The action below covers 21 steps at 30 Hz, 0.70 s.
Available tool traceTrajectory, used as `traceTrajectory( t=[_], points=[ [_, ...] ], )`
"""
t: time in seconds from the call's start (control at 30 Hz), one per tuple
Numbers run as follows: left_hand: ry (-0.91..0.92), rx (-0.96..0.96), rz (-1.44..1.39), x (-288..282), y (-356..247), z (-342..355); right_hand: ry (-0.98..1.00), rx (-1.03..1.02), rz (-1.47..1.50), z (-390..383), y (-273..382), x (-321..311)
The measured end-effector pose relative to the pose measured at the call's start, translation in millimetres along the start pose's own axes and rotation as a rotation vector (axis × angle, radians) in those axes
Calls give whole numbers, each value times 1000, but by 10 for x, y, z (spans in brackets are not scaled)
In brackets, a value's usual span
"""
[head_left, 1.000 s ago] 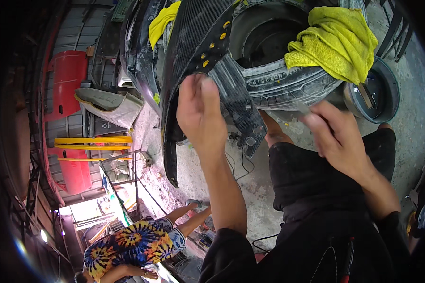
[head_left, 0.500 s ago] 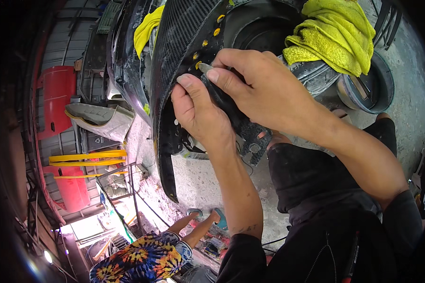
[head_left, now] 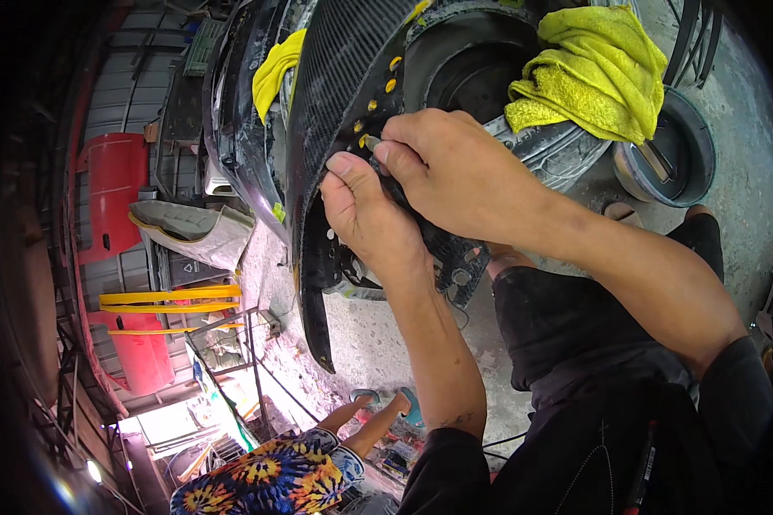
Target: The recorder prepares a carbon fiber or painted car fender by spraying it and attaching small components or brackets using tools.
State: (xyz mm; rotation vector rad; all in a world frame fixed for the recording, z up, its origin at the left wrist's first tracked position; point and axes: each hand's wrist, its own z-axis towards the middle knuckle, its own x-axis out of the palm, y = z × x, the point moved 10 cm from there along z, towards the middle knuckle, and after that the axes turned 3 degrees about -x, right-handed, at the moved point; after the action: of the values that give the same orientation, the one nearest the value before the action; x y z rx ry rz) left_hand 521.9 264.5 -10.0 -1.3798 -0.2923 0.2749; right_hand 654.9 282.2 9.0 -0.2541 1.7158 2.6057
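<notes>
A curved black panel with a carbon-fibre weave [head_left: 339, 77] rises before me, with several yellow-marked holes [head_left: 391, 86] along its right edge. My left hand [head_left: 378, 223] is closed at this edge, thumb on top and fingers curled, apparently gripping it; part of the grip is hidden. Just above it, my right hand [head_left: 468, 172] pinches a small grey piece [head_left: 371, 143] between thumb and forefinger, against the lowest yellow mark. What that piece is, I cannot make out. Below the hands hangs a black perforated end of the part [head_left: 464, 270].
A yellow-green towel [head_left: 588, 77] drapes over a dark part at upper right, beside a round tub [head_left: 704, 163] holding water. Another yellow cloth [head_left: 276, 73] hangs at left. Red panels [head_left: 116, 193] stand farther left. A person in a patterned shirt [head_left: 266, 472] is at lower left.
The view has shifted a little, so the panel and surroundings sit slightly lower and farther right. Both hands keep nearly the same place at the panel's edge, the right still pinching the grey piece.
</notes>
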Motion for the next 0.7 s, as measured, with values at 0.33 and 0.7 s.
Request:
traceTrajectory(
  t=[0.33,0.7],
  points=[
    [-33,-71,-154,93,-5,-68,-110,-149,-108,18,47,-2],
    [217,-53,-240,-51,122,90,257,510,535,-149,-163,246]
  ],
)
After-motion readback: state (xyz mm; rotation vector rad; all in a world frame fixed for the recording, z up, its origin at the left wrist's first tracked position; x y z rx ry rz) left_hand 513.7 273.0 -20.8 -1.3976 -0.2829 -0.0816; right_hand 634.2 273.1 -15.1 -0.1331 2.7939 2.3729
